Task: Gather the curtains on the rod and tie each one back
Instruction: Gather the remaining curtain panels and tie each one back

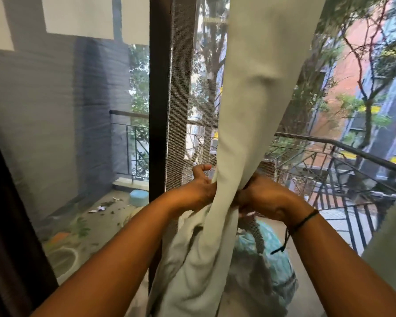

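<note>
A pale cream curtain (256, 92) hangs down the middle of the view and narrows to a tight waist at hand height. My left hand (199, 186) clutches the gathered cloth from the left, thumb raised. My right hand (268, 197) grips the same waist from the right, with a dark thread band on its wrist. Below the hands the cloth (192, 259) spills out in loose folds. The fingers behind the cloth are hidden, and any tie there is hidden too. The rod is out of view.
A dark door frame (158, 110) and a mesh screen (181, 99) stand just left of the curtain. A dark curtain edge (7, 225) fills the far left. Outside lie a balcony railing (352, 145), a teal bag (268, 241) and a light blue bowl (138, 196).
</note>
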{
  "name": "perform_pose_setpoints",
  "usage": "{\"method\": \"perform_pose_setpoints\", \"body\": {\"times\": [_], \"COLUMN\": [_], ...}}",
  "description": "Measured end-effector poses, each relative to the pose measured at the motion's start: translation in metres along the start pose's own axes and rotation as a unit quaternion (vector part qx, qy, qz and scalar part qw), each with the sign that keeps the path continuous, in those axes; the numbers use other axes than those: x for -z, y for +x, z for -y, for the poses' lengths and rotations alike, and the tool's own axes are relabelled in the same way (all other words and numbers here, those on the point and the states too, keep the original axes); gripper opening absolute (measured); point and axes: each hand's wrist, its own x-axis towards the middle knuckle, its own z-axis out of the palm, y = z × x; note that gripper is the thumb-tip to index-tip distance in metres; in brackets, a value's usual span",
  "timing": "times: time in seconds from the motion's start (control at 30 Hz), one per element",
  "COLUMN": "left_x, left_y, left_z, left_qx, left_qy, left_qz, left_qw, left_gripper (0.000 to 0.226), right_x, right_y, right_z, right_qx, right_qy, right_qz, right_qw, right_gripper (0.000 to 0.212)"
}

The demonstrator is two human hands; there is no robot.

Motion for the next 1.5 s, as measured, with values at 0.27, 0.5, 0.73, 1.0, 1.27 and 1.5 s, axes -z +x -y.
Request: {"method": "perform_pose_setpoints", "body": {"times": [0.27,0.5,0.73,1.0,1.27,1.5], "left_x": [0.005,0.005,0.028,0.063,0.009,0.005], "left_y": [-0.027,-0.04,-0.048,-0.044,-0.039,-0.045], "left_z": [0.035,0.062,0.059,0.041,0.041,0.031], "left_qx": [-0.07,0.074,-0.004,-0.17,0.005,-0.046], "left_qy": [-0.056,-0.019,-0.06,0.377,-0.244,-0.406], "left_qz": [-0.151,0.014,-0.058,-0.199,-0.14,0.02], "left_qw": [0.984,0.997,0.996,0.888,0.96,0.912], "left_gripper": [0.009,0.042,0.022,0.017,0.037,0.059], "right_x": [0.012,0.004,-0.007,-0.024,-0.052,-0.053], "right_y": [0.02,0.029,0.03,0.01,-0.001,-0.004], "right_z": [-0.023,-0.039,-0.043,-0.026,-0.01,-0.009], "right_qx": [0.058,0.047,0.041,-0.001,0.042,0.04], "right_qy": [0.047,0.179,0.192,0.215,0.016,-0.091], "right_qz": [-0.014,0.033,0.017,0.121,-0.034,-0.104], "right_qw": [0.997,0.982,0.981,0.969,0.998,0.99], "right_gripper": [0.041,0.041,0.042,0.031,0.051,0.037]}}
